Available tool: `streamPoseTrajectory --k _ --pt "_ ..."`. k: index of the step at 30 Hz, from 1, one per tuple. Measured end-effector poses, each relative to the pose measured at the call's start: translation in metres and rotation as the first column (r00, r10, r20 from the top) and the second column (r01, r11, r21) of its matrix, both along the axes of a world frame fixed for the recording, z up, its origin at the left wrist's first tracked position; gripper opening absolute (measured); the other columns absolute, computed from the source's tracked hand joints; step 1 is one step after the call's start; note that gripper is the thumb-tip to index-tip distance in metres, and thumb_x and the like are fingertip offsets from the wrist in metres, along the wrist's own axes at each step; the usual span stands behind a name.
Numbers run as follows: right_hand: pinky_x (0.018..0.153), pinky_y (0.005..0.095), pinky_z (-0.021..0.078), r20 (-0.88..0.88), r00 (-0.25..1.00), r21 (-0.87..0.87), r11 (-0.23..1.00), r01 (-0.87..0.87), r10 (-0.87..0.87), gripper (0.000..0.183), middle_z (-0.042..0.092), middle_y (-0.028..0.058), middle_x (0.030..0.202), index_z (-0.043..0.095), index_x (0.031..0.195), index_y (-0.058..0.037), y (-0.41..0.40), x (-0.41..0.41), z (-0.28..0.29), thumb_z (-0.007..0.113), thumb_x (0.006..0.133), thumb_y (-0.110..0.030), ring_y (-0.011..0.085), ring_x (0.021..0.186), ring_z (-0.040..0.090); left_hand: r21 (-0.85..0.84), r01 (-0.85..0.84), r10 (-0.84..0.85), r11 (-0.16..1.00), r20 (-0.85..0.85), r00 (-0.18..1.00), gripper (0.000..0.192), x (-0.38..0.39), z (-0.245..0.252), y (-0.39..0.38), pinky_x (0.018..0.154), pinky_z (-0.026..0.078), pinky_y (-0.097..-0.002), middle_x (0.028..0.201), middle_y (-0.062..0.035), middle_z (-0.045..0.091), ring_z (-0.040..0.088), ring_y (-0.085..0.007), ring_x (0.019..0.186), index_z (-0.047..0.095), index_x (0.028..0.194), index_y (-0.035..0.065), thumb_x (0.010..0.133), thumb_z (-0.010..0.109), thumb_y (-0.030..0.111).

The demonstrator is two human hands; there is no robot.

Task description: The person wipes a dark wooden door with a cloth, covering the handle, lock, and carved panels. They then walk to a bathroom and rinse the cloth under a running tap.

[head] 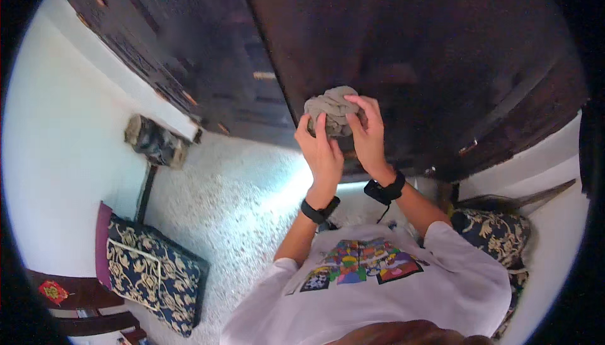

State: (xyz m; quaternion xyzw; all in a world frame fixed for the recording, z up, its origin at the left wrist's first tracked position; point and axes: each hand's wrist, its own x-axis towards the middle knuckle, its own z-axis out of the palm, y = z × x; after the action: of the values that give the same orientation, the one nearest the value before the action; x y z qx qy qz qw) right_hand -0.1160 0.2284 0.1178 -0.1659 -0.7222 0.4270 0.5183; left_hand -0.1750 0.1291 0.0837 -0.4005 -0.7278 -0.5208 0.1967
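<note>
A bunched grey-brown cloth is held up in front of me between both hands. My left hand grips its lower left side, thumb and fingers bent against the folds. On the right edge of the cloth, my right hand presses with its index finger and thumb. Behind the cloth stands a dark wooden door panel, close to my fingertips. Each wrist wears a black strap, and a small dark device sits on the right one.
A dark door panel with a pale latch plate stands left of the seam. Against the left wall are a wrapped bundle and a floral-patterned cushioned seat. Another floral fabric item lies at right. The speckled floor catches bright light.
</note>
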Motion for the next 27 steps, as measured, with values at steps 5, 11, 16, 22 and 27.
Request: streamPoseTrajectory --k 5,11,16,22,27 --pt "0.1 0.0394 0.0463 -0.391 0.92 0.44 0.877 0.195 -0.009 0.033 0.06 0.0135 0.115 0.07 0.116 -0.0076 0.036 -0.012 0.155 0.058 0.087 0.002 0.0318 0.111 0.058 0.084 0.132 -0.1 0.988 -0.313 0.945 0.067 -0.015 0.119 0.038 0.111 0.034 -0.0497 0.136 -0.0288 0.043 0.042 -0.0461 0.127 0.047 0.143 0.0022 0.078 0.058 -0.007" --pt "0.095 0.0382 0.0475 -0.547 0.812 0.671 0.686 0.28 0.204 0.025 0.063 0.0189 0.111 0.065 0.117 0.0005 0.063 -0.013 0.372 0.058 0.096 -0.01 0.0323 0.107 0.062 0.435 -0.05 0.373 0.899 -0.702 0.606 0.053 -0.036 0.338 0.079 0.098 0.042 -0.0512 0.127 -0.0253 0.051 0.048 -0.044 0.115 0.056 0.131 0.0031 0.078 0.064 0.0" --pt "0.087 0.0382 0.0497 -0.478 0.876 0.761 0.53 0.375 0.066 0.022 0.062 0.0198 0.106 0.065 0.111 0.0027 0.103 0.021 0.379 0.061 0.096 -0.013 0.034 0.099 0.063 0.254 -0.368 0.438 0.894 -0.664 0.606 0.061 -0.006 0.374 0.094 0.119 0.029 -0.0466 0.153 -0.02 0.042 0.033 -0.0411 0.145 0.053 0.143 0.0129 0.085 0.069 0.005" --pt "0.082 0.0447 0.05 -0.137 0.99 0.748 0.653 0.121 -0.026 0.014 0.055 0.0188 0.1 0.061 0.096 -0.0001 0.103 0.049 0.176 0.063 0.093 -0.014 0.0388 0.095 0.058 0.061 -0.312 0.262 0.948 -0.707 0.657 0.047 0.002 0.174 0.095 0.09 0.043 -0.0489 0.135 -0.0204 0.053 0.052 -0.04 0.112 0.06 0.123 0.0022 0.076 0.064 0.007" --pt "0.087 0.0431 0.0483 0.133 0.987 0.533 0.834 -0.144 0.086 0.018 0.054 0.0158 0.108 0.064 0.108 -0.0007 0.093 0.093 0.075 0.064 0.095 -0.012 0.0357 0.102 0.058 -0.235 -0.088 -0.064 0.968 -0.57 0.819 0.051 0.016 0.08 0.073 0.095 0.043 -0.0468 0.135 -0.0203 0.051 0.051 -0.0392 0.115 0.058 0.127 0.0016 0.076 0.063 0.0"
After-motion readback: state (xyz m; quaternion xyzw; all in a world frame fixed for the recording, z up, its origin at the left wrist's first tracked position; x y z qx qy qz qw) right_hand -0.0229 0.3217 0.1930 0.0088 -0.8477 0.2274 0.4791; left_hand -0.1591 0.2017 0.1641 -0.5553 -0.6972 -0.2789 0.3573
